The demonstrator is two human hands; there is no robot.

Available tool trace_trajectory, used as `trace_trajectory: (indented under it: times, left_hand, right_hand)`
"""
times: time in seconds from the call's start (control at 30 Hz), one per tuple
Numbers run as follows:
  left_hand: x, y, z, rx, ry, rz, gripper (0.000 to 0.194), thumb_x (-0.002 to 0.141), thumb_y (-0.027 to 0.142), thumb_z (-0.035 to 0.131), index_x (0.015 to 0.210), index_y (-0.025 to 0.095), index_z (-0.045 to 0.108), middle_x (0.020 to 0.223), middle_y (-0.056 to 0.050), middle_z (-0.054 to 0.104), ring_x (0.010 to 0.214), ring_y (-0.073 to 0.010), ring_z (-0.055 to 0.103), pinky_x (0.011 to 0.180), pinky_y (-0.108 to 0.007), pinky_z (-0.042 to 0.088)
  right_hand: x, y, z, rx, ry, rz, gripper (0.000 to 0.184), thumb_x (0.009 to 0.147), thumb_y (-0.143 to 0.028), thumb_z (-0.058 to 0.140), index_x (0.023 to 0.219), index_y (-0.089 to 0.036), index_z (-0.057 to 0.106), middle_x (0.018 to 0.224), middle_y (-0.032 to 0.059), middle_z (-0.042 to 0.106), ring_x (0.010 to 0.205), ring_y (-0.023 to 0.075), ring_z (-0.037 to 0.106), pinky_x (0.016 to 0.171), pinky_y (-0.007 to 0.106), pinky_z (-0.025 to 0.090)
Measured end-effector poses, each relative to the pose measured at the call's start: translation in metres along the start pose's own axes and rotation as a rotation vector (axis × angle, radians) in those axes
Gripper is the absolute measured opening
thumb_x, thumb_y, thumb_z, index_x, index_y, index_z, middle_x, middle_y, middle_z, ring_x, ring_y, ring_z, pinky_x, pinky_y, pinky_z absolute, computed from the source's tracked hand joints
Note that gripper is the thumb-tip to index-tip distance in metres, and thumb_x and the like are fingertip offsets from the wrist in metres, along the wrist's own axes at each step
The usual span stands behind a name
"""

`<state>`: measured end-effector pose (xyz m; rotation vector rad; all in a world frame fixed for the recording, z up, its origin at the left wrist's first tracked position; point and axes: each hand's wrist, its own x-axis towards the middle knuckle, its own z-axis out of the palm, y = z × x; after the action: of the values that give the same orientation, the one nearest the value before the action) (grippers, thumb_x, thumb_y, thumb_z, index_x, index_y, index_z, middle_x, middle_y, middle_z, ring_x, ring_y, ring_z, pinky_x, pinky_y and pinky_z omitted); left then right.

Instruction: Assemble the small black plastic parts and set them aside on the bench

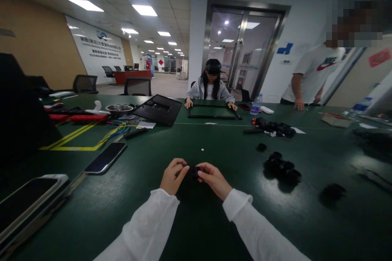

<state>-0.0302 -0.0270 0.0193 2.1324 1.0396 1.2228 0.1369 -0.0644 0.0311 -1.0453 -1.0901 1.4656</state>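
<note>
One black part [194, 173] sits pinched in the right hand [215, 178], probably for steadiness; whether the adjacent left hand [173, 177] grips is unclear.

Green worktop [202, 136]. Left: dark-screened phone [106, 158]; farther back, metal bowl [119, 108] near black panel [156, 110]. Opposite: seated person [210, 90] behind black frame [214, 117]; bottle [256, 105] upright, right of it.

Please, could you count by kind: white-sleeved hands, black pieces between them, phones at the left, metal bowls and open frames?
Left hand and right hand: 2
Small black piece: 1 visible
Near phone and far phone: 2
Metal bowl: 1
Open black frame: 1
Total: 7
</note>
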Motion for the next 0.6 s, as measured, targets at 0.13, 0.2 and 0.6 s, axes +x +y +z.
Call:
trace_trajectory:
  times: [0.13, 0.2, 0.6]
  left_hand:
    - [-0.003, 0.004, 0.001, -0.117, -0.016, -0.012, 0.01, 0.074, 0.026, 0.05, 0.074, 0.016, 0.048, 0.099, -0.006, 0.048, 0.08, -0.0151, 0.052, 0.058, -0.023, 0.045]
    - [-0.004, 0.004, 0.003, -0.162, -0.052, 0.005, 0.023, 0.068, 0.023, 0.057, 0.089, 0.018, 0.048, 0.111, -0.009, 0.043, 0.082, -0.0166, 0.052, 0.056, -0.024, 0.047]
    - [-0.004, -0.008, 0.006, -0.097, -0.127, -0.136, 0.034, 0.078, 0.032, 0.044, 0.108, 0.018, 0.043, 0.062, 0.002, 0.055, 0.049, -0.0103, 0.053, 0.053, -0.024, 0.045]
  right_hand:
    - [0.004, 0.006, -0.001, 0.086, 0.048, -0.026, 0.025, 0.059, -0.03, 0.066, 0.077, -0.017, 0.057, 0.071, -0.0012, 0.055, 0.058, 0.0081, 0.05, 0.058, 0.026, 0.038]
    - [0.009, 0.012, -0.004, 0.149, 0.067, -0.046, 0.026, 0.059, -0.031, 0.066, 0.078, -0.016, 0.057, 0.067, -0.0017, 0.055, 0.054, 0.0073, 0.049, 0.056, 0.025, 0.037]
    - [0.011, 0.017, -0.007, 0.201, 0.05, -0.049, 0.025, 0.063, -0.031, 0.064, 0.081, -0.016, 0.055, 0.067, -0.0012, 0.057, 0.054, 0.0069, 0.051, 0.055, 0.023, 0.038]
